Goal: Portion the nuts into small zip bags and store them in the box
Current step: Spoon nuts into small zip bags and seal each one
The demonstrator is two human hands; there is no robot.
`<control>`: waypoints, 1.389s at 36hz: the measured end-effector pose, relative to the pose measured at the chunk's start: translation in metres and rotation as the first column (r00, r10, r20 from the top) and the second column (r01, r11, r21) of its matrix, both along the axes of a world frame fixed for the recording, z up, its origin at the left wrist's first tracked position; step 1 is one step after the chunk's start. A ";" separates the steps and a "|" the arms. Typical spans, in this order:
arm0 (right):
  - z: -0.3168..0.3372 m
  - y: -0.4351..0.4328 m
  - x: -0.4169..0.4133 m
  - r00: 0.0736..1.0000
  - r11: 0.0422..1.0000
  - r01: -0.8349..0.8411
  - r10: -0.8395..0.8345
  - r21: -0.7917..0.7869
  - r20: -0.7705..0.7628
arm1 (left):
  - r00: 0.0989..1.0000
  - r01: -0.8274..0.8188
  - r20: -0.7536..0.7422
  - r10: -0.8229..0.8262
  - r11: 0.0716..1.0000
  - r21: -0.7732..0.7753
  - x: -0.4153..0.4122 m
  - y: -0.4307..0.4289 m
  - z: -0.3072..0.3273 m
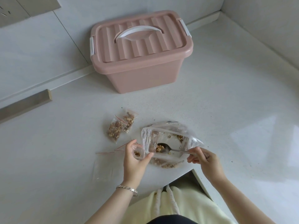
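I am filling a bag. My left hand is pinching a small clear zip bag open. My right hand is gripping a thin metal spoon, digging in the big clear plastic bag of brown nuts. Next I should be tipping a spoonful in slowly. The pink plastic box is sitting closed behind.

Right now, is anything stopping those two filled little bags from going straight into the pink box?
Yes: the ribbed lid sits closed on the pink box. Nothing visible lies between the box and the two filled zip bags.
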State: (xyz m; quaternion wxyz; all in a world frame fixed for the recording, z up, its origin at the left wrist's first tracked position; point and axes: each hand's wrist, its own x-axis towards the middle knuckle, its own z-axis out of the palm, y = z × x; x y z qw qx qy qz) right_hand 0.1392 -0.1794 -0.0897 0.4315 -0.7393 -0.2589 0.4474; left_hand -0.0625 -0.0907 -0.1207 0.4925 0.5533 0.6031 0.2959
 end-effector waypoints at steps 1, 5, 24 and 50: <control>-0.001 0.000 -0.001 0.999 1.000 0.014 -0.015 -0.019 -0.038 | 1.000 0.000 -0.006 0.000 1.000 0.004 0.000 0.000 0.000; -0.002 0.001 -0.003 0.976 0.991 0.064 -0.086 -0.116 -0.201 | 1.000 -0.014 -0.024 0.014 1.000 0.025 0.001 0.000 0.001; 0.035 -0.002 0.021 0.905 0.954 0.298 -0.279 0.011 -0.321 | 0.989 0.146 -0.023 -0.145 0.950 0.278 0.021 -0.002 0.041; 0.069 -0.006 -0.015 0.906 0.906 -0.048 -0.137 0.420 0.400 | 0.993 0.114 0.014 -0.117 0.986 0.121 0.029 0.000 0.037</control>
